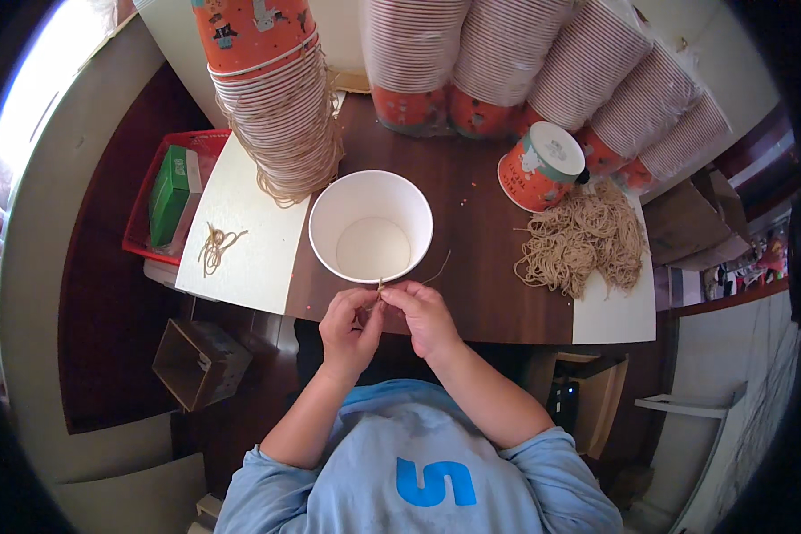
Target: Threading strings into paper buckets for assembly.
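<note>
Close to the table's front edge, my left hand (351, 331) and my right hand (424, 319) meet with fingertips pinched together on a thin tan cord (381, 287). A loose end of it trails past my right fingers onto the wood. The part between my fingers is mostly hidden. Just beyond my hands stands a white paper tub (326, 230), its mouth facing up and nothing visible inside. To the right lies a tangled heap of tan cords (587, 238). A few more cords (214, 249) lie on the white panel at the left.
A tall stack of nested tubs (276, 125) with cords hanging from them rises at back left. Plastic-wrapped tub stacks (507, 53) line the back. An orange printed tub (534, 173) stands beside the heap. A red basket (133, 209) and a cardboard box (200, 360) are off the left side.
</note>
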Tool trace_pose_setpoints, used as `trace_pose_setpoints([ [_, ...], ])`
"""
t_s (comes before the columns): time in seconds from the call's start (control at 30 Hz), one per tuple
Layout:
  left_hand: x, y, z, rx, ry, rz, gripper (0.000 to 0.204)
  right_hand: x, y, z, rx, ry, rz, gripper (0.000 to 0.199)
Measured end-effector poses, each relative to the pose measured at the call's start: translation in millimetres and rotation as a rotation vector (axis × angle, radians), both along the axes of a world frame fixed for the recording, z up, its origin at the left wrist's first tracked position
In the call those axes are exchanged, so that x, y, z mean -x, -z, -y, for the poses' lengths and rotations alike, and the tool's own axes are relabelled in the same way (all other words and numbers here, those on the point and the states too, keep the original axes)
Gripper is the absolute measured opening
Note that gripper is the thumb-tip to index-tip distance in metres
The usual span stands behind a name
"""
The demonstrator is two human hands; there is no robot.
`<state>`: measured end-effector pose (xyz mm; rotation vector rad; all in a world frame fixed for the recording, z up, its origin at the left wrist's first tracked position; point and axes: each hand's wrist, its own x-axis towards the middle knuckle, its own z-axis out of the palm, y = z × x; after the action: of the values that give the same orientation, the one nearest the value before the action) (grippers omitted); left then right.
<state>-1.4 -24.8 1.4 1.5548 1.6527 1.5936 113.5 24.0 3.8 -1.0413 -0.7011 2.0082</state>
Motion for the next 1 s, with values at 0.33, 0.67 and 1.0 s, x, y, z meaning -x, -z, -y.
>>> trace_pose_setpoints([
  [0.33,3,-3,0,0.034,0.009,0.028,0.012,0,7,-1,-0.038,0.002,0.022,0.011],
  [0.67,12,12,3,0.274,0.130,0.623,0.011,5,5,-4,0.050,-0.005,-0.043,0.016],
  [1.0,14,9,3,0.288,0.158,0.805,0.013,-1,12,-9,0.136,-0.074,-0.135,0.013],
])
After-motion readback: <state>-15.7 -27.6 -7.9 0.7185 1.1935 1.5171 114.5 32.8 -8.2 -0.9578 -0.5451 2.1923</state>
